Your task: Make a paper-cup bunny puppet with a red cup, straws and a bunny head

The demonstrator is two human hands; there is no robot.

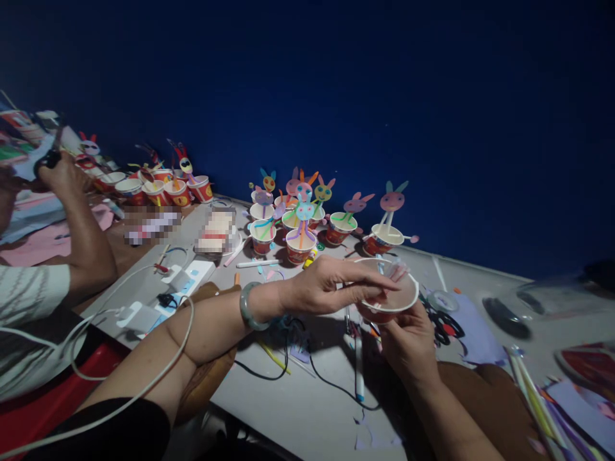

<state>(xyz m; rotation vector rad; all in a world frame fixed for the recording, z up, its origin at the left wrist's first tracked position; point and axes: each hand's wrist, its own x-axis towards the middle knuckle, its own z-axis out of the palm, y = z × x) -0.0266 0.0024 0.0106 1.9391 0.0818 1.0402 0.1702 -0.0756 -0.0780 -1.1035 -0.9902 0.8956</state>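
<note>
My right hand [410,342] grips a red paper cup [379,314] with a white rim from below and the side. My left hand [329,282], with a green bangle at its wrist, reaches across the cup's mouth. Its fingers are pressed together inside the cup, close to pale pinkish strips [398,273]; what they pinch is too unclear to name. Just behind stands a paper cup [383,242] bearing a pink rabbit-like figure [393,202] with green ears.
Several decorated cups [301,248] line the wall side. A power strip [180,288] and cables lie left. Scissors [439,326], a tape roll [442,301], a mouse [504,317] and purple paper [475,326] are right. A marker [359,371] lies in front. Another person's hand [60,173] holds scissors.
</note>
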